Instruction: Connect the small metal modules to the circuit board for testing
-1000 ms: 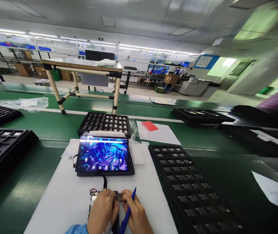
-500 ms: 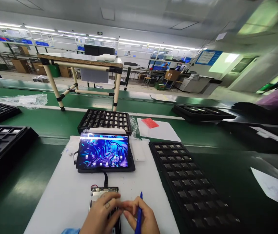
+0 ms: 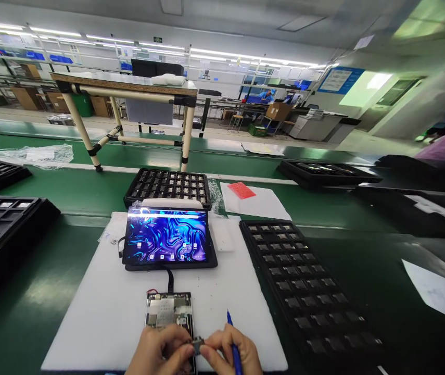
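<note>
- Open white mat lies left of the opened device, and between it and the long black tray, beyond the raised blue pen.
- The tablet blocks the far side.
- A black cable spans the gap between the 2 devices.

My view's near edge cuts off both the left hand and the right hand. Fingertips partly cover the small part, too small for me to identify. The left hand hides some of the circuit board.
</note>
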Motion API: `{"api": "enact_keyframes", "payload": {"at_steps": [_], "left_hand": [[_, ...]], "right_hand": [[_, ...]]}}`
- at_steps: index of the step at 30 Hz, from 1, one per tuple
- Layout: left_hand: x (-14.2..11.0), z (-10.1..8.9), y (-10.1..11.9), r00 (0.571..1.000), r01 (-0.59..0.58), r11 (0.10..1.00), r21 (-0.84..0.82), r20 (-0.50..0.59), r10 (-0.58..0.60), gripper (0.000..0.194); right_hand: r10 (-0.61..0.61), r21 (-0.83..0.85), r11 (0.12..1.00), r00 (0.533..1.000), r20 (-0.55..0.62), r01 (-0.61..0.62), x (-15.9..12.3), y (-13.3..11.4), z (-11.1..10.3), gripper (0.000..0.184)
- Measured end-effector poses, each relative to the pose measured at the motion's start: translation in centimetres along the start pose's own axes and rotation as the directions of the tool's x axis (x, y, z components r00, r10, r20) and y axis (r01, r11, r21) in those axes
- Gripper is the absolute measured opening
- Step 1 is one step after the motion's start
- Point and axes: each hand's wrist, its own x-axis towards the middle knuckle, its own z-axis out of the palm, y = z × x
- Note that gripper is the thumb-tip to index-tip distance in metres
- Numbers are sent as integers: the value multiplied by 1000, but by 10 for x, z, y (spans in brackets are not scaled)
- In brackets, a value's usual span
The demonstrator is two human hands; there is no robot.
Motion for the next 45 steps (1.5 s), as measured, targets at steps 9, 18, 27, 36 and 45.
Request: {"api": "enact_keyframes", "payload": {"at_steps": [9, 18, 27, 36, 45], "left_hand": [[13, -11, 6, 947, 190, 926, -325, -189, -260, 68], [12, -10, 9, 945, 152, 942, -301, -234, -227, 66], [6, -8, 17, 956, 131, 917, -377, -198, -218, 61], [6, -6, 4, 958, 147, 905, -399, -171, -231, 59], [28, 18, 7, 976, -218, 779, 588, 119, 184, 23]], "right_hand": [[168, 201, 975, 891, -422, -89, 14, -13, -20, 51], [36, -98, 992, 927, -374, -78, 29, 9, -16, 42], [-401, -709, 703, 852, -336, 52, 29, 9, -8, 45], [-466, -698, 708, 811, -353, 103, 22, 5, -12, 36], [-499, -539, 806, 771, -395, 245, 13, -11, -18, 16]]}}
